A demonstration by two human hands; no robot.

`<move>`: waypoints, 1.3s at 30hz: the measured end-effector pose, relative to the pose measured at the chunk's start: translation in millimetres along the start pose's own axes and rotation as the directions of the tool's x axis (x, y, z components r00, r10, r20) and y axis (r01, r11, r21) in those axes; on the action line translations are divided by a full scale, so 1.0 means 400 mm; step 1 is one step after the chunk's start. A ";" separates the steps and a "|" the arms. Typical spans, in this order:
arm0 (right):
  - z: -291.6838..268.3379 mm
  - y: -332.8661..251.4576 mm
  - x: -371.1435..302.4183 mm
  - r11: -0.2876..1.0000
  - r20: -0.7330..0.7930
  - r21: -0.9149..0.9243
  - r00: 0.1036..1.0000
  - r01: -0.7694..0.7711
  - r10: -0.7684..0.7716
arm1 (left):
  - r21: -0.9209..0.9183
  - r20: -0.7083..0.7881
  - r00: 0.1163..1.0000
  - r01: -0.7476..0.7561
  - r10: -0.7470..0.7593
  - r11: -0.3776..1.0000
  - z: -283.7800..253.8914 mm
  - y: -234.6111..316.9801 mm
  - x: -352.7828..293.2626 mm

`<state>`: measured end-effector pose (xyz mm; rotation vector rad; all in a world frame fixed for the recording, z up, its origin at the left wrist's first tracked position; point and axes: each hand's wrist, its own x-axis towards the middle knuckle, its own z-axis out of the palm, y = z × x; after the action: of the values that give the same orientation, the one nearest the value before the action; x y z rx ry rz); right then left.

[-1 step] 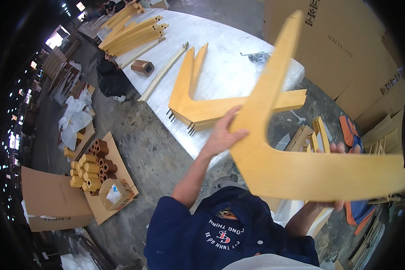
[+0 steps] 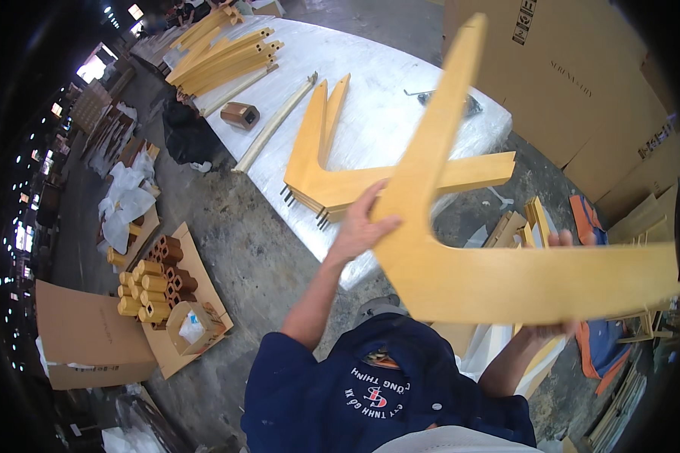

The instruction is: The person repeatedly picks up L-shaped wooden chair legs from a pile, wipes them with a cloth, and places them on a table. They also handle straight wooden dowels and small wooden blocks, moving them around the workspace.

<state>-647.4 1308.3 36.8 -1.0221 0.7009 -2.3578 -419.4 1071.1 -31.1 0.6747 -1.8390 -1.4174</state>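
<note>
Both hands hold a large angled, L-shaped piece of pale yellow wood (image 2: 461,283) in front of me, above the near end of the table. My left hand (image 2: 360,226) is closed on its edge near the bend, thumb on the face. My right hand (image 2: 545,331) grips the wide arm at the right, its palm below and fingertips showing over the upper edge; the wood hides the rest. Behind it, similar angled wooden pieces (image 2: 332,181) lie stacked on the plastic-wrapped table (image 2: 287,215). Dark metal pins stick out from their corner ends.
Across the table lie a pale rod (image 2: 276,124), a brown hollow block (image 2: 239,115), and several yellow wooden bars (image 2: 223,64). Large cardboard boxes (image 2: 551,98) stand to the right. On the floor at left, yellow and brown wooden blocks (image 2: 155,283) sit on cardboard beside an open carton (image 2: 94,332).
The held wooden piece has shifted a little left, and both hands have moved with it, keeping their grip. The stack on the table stays put.
</note>
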 end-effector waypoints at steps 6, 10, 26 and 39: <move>-0.187 0.340 -0.003 0.875 -0.334 0.104 0.812 -0.474 0.479 | 0.094 -0.269 0.958 0.129 -0.100 0.987 -0.306 -0.256 -0.046; -0.160 0.507 -0.008 0.791 -0.274 0.139 0.744 -0.596 0.609 | 0.102 -0.299 0.935 0.232 -0.193 0.967 -0.401 -0.273 -0.072; -0.161 0.756 0.121 0.405 -0.220 -0.309 0.479 -0.861 0.850 | 0.372 -0.371 0.906 0.347 -0.205 0.861 -0.642 -0.473 0.116; -0.148 0.837 0.094 0.321 -0.472 -0.411 0.501 -0.853 0.725 | 0.708 -0.501 0.866 0.401 0.013 0.582 -0.610 -0.547 0.273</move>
<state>-642.9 1047.9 -184.9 -0.4007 1.6785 -1.3115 -297.3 785.6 -182.2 1.5700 -1.9756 -0.3584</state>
